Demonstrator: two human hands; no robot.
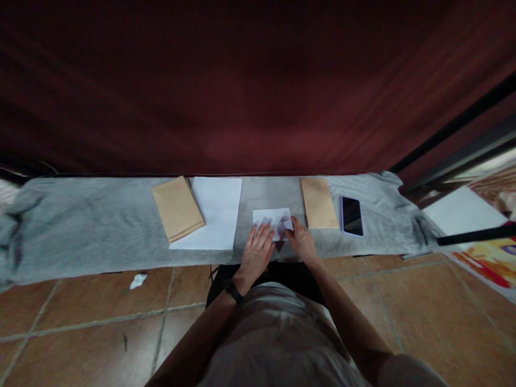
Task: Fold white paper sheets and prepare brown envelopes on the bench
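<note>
A small folded sheet of white paper lies on the grey cloth in front of me. My left hand rests flat on its near left part, fingers stretched out. At the right edge of the paper, my right hand has its thumb and fingers closed on the corner. The fingers hide part of the near edge. Right of my hands lies a stack of brown envelopes. To the left, larger white sheets lie partly under more brown envelopes.
The grey cloth covers a long narrow surface against a dark red upright panel. A phone lies right of the envelopes. A crumpled white scrap is on the tiled floor. Dark bars stand at the right.
</note>
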